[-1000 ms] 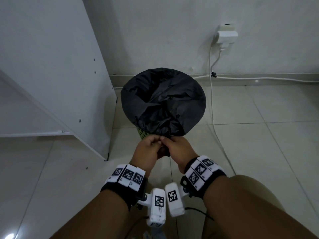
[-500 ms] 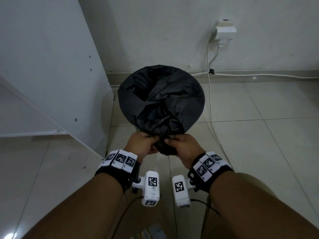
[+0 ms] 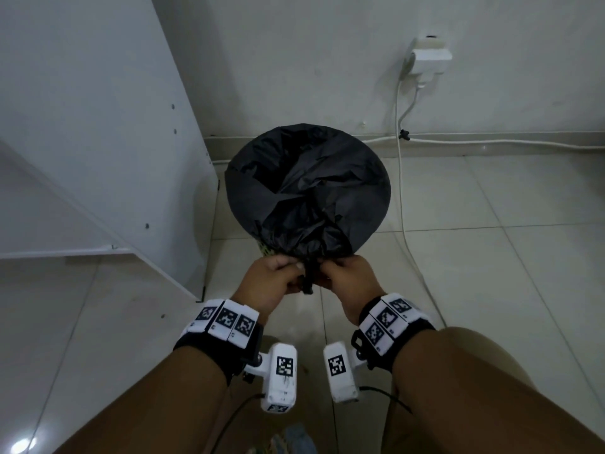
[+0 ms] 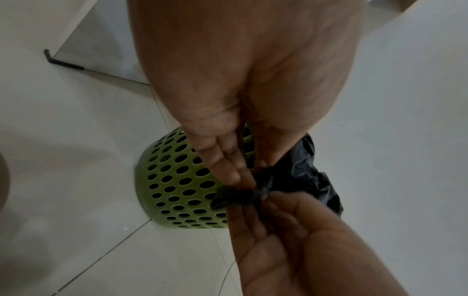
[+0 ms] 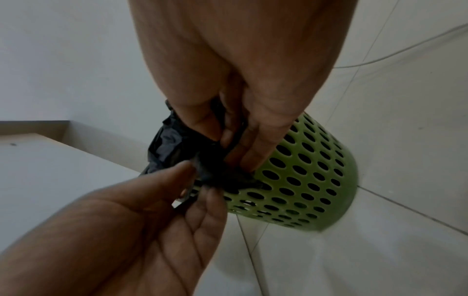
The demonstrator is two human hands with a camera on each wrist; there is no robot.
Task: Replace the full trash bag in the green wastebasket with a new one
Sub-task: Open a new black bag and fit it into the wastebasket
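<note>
A black trash bag [image 3: 307,188] lines the green perforated wastebasket [image 4: 174,186] [image 5: 309,180] on the tiled floor by the wall. Its near edge is gathered into a twisted bunch [image 3: 309,273] in front of the rim. My left hand [image 3: 275,278] and right hand [image 3: 343,276] pinch that bunch from either side, fingertips almost touching. In the left wrist view my left hand [image 4: 243,176] pinches the twisted black plastic [image 4: 235,197]. From the right wrist my right hand [image 5: 233,144] grips the bunched bag [image 5: 217,172]. The basket's inside is hidden under the bag.
A white cabinet panel [image 3: 98,126] stands close to the left of the basket. A white charger [image 3: 429,59] sits in the wall socket, and its cable [image 3: 401,178] runs down across the floor right of the basket. My knee [image 3: 491,371] is at the lower right.
Both hands have kept hold of the gathered bag edge, drawing it into a tighter twist between them. The view has shifted slightly.
</note>
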